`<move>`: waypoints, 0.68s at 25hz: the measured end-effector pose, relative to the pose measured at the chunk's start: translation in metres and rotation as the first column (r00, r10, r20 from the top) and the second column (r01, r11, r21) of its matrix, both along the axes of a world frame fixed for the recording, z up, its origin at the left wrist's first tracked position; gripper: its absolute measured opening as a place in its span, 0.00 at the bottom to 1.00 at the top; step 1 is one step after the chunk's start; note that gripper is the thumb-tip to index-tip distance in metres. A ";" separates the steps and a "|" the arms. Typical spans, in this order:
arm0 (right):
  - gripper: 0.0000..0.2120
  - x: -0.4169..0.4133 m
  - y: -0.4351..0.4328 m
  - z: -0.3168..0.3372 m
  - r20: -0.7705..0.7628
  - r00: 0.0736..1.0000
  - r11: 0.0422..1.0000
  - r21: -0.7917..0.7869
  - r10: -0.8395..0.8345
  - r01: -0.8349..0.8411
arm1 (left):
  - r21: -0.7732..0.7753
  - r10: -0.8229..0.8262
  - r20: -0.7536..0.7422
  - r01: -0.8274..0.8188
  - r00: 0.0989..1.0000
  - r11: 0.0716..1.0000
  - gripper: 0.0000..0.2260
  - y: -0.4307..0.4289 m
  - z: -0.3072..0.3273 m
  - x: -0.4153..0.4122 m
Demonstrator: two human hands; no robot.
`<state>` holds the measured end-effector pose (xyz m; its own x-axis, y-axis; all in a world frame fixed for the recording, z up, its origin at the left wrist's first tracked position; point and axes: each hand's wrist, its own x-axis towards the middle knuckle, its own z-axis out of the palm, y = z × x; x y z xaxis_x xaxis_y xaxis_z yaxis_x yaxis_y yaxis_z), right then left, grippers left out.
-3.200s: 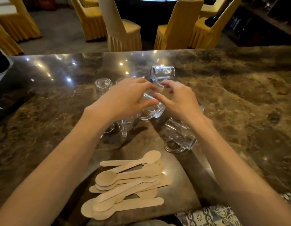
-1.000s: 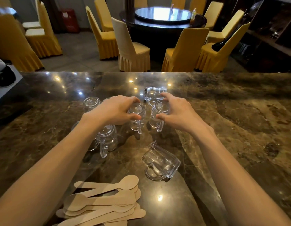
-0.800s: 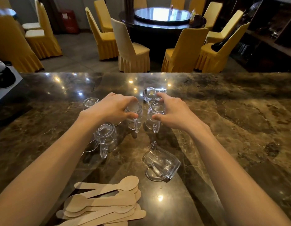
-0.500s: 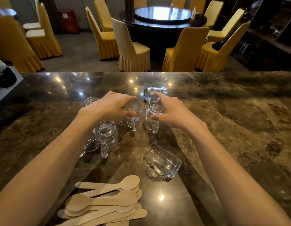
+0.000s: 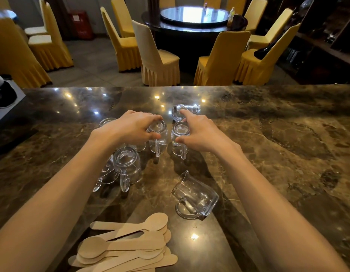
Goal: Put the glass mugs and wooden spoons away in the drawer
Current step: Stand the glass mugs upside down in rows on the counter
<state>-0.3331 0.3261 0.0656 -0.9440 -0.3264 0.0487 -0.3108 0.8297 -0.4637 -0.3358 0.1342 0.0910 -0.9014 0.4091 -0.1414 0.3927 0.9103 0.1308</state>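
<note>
The marble worktop (image 5: 278, 138) is carrying wooden spoons (image 5: 127, 246) piled at six o'clock and glass mugs (image 5: 129, 165) clustering at centre. My left hand (image 5: 129, 130) is gripping one upturned mug (image 5: 158, 137), fingers (image 5: 153, 119) curled; my right hand (image 5: 201, 133) is gripping its neighbour (image 5: 179, 143) at three o'clock.

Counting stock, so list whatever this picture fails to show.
Drawer: nowhere in the head view.
Mugs behind the left hand: mostly covered by it, number unclear.
Spoons: pile overlaps itself and runs off the bottom edge, count unclear.
Bottle on the far table: too small to identify.
</note>
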 end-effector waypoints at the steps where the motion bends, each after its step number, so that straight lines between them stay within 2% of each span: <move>1: 0.40 0.000 -0.001 0.000 0.001 1.000 1.000 -0.002 0.002 -0.002 | -0.001 0.001 0.003 -0.001 1.000 1.000 0.26 0.000 0.000 -0.001; 11: 0.36 0.002 -0.004 -0.013 -0.058 0.998 0.998 -0.064 -0.032 0.028 | -0.003 0.019 0.046 -0.019 0.999 1.000 0.28 -0.002 -0.005 -0.005; 17: 0.35 0.008 0.000 -0.018 -0.118 0.992 0.992 -0.125 -0.040 0.025 | 0.093 0.042 0.071 -0.049 0.997 0.994 0.27 -0.004 -0.004 -0.005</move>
<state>-0.3252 0.3260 0.0473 -0.9390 -0.2797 0.2003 -0.3439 0.7792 -0.5241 -0.3403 0.1299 0.0870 -0.9089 0.3824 -0.1667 0.3381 0.9093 0.2425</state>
